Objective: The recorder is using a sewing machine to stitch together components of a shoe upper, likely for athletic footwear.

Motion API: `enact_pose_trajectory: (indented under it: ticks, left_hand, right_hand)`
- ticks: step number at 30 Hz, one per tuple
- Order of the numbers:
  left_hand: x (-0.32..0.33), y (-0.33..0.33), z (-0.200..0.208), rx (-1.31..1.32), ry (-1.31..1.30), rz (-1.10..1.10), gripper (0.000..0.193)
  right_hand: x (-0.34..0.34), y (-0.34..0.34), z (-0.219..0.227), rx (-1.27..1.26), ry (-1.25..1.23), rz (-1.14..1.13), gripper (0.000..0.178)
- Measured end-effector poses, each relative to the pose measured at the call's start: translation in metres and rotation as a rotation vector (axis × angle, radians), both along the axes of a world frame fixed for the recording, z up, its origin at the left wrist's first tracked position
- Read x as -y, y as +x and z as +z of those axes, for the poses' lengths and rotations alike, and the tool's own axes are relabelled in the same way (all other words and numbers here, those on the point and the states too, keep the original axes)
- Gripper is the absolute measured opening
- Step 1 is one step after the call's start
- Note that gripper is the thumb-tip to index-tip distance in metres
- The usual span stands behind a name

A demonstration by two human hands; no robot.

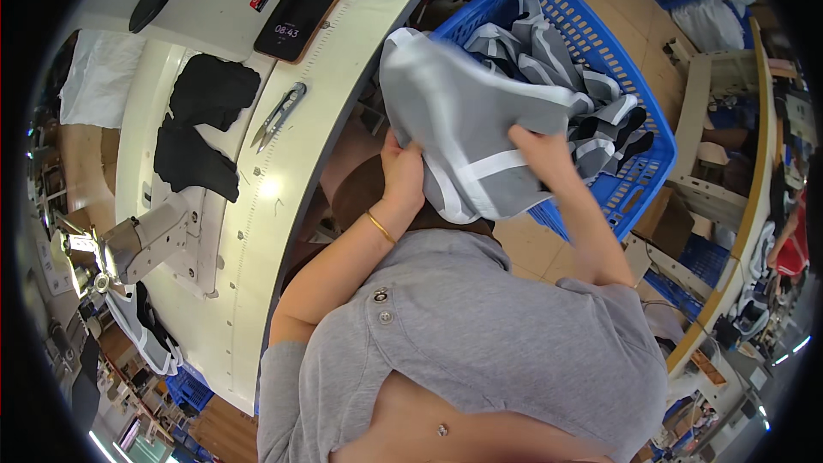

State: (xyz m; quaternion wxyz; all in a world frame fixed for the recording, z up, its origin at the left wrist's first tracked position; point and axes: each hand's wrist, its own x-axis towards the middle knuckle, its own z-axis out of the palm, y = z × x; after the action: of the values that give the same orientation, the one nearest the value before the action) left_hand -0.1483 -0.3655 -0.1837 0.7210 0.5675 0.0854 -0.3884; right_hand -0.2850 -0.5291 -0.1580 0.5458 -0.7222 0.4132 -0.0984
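Note:
A grey fabric piece with white binding [476,107] is stretched between my two hands, in front of my body. My left hand [403,173] grips its lower left edge, the fingers mostly hidden by the cloth. At its right side, my right hand [545,157] is closed on the fabric, thumb lying on top. The upper edge of the piece is blurred. Behind it stands a blue plastic basket [630,56] holding several similar grey, white and black pieces [549,51]. The fabric overlaps the basket's near left part in view.
On the white sewing table [296,133] to the left lie thread snips [280,117], a phone [309,10] and two black fabric pieces [213,92]. A sewing machine part [141,244] juts over the table's left side. A wooden-edged bench [754,154] stands at the right.

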Motion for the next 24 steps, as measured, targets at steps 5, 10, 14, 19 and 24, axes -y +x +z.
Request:
enact_pose_trajectory:
  ticks: [5, 10, 14, 19, 24]
  left_hand:
    - [-0.011, -0.006, 0.004, -0.008, -0.056, 0.006, 0.037]
    - [-0.010, -0.019, 0.008, 0.025, -0.138, 0.021, 0.037]
    - [-0.012, -0.018, 0.010, 0.216, -0.231, -0.004, 0.041]
    - [-0.014, 0.000, -0.007, 0.219, 0.017, -0.025, 0.049]
    - [-0.003, -0.004, -0.001, 0.180, 0.026, -0.032, 0.052]
  right_hand:
    - [-0.034, 0.029, 0.003, 0.266, -0.422, -0.215, 0.064]
    - [-0.053, 0.030, 0.017, 0.209, -1.014, 0.190, 0.069]
    - [-0.074, 0.038, -0.015, 0.301, -0.827, 0.270, 0.051]
    - [-0.010, 0.026, -0.066, 0.401, -0.184, 0.068, 0.046]
    - [0.112, -0.051, -0.219, -0.518, -0.869, -0.533, 0.056]
